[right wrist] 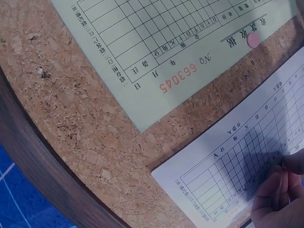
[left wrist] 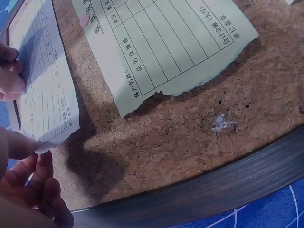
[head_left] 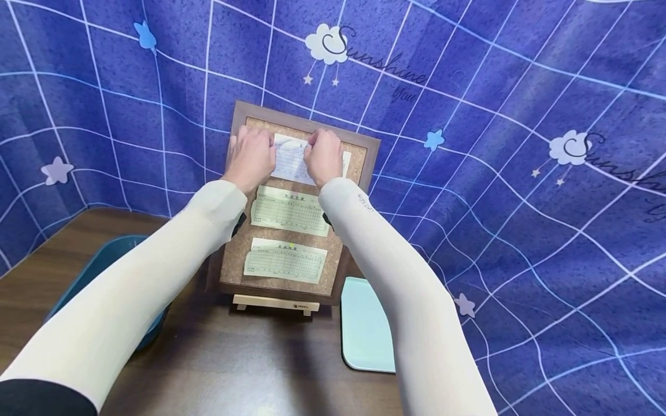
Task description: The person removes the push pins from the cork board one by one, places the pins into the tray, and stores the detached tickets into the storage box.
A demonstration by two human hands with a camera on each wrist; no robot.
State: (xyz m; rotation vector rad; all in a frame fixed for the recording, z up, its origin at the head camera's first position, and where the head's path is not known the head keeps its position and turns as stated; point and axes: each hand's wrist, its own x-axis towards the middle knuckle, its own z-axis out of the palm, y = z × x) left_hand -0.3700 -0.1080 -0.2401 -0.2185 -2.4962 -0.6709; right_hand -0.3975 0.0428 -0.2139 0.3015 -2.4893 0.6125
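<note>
A white receipt slip point(head_left: 291, 159) with a ruled printed form lies over the upper part of a cork board point(head_left: 236, 254). My left hand point(head_left: 251, 155) pinches the slip's torn left edge between thumb and fingers, plainly seen in the left wrist view. My right hand point(head_left: 324, 155) has its thumb and fingertips drawn together on the slip's upper edge, right of its middle. Below hang two pale green receipt slips, an upper one point(head_left: 283, 211) and a lower one point(head_left: 283, 263). A pink round pin point(right wrist: 252, 40) marks the top of the upper green slip.
The board has a dark wooden frame point(head_left: 307, 121) and leans on a small wooden stand point(head_left: 276, 301). A teal bin point(head_left: 111, 248) stands left on the brown table point(head_left: 224, 370), partly behind my left sleeve. A light blue tray point(head_left: 364, 335) lies right. A blue curtain point(head_left: 494, 185) hangs behind.
</note>
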